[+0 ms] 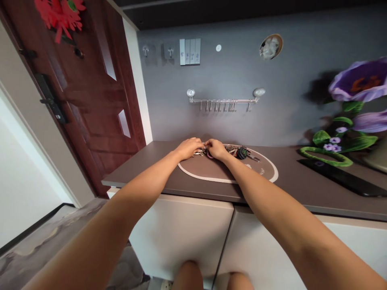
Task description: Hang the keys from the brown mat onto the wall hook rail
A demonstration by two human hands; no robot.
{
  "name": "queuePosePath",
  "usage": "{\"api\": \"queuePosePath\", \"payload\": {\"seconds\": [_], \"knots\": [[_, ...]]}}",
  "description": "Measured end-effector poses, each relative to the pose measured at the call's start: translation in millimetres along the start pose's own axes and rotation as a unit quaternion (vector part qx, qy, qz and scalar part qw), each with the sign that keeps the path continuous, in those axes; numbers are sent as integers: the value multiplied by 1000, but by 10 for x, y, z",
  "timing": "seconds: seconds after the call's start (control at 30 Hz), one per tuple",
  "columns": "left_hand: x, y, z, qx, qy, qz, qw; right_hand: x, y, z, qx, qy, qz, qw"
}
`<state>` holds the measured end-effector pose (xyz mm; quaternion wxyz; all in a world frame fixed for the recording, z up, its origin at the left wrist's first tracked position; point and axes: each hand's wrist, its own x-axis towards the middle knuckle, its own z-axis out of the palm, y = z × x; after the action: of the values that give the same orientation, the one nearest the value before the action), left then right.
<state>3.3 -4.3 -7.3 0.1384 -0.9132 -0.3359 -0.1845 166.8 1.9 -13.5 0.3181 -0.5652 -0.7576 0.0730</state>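
You stand at a dark brown cabinet top, the surface (145,163), above white cabinet doors (181,237). Beyond it rises a grey wall (272,125) with a chrome hook rail (223,98) and, further right, a large purple flower mural (359,80). A dark red wooden door (90,100) with a black lock (51,98) stands at the left. A long black slab (338,177) lies on the surface at right. Near the middle sits an oval brown mat (223,171) with a pale border, and along its far edge lies a bunch of keys (232,151), with a black fob (242,153) at its right. Your left hand (189,148) and right hand (216,149) meet over the bunch's left end, both grips clenched on it, though your fingers hide exactly which key or ring they pinch.
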Motion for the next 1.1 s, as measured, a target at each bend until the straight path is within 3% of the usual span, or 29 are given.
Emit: {"api": "queuePosePath", "payload": {"seconds": [0.5,0.9,1.1], "knots": [[7,90,-80,77,7,-59,995,41,-7,46,-11,1,-6,1000],[-37,-17,-31,-30,86,-162,983,0,-83,37,26,12,-40,999],[-42,-44,-10,-68,108,-179,976,-40,-140,36,116,-9,-56,992]]}}
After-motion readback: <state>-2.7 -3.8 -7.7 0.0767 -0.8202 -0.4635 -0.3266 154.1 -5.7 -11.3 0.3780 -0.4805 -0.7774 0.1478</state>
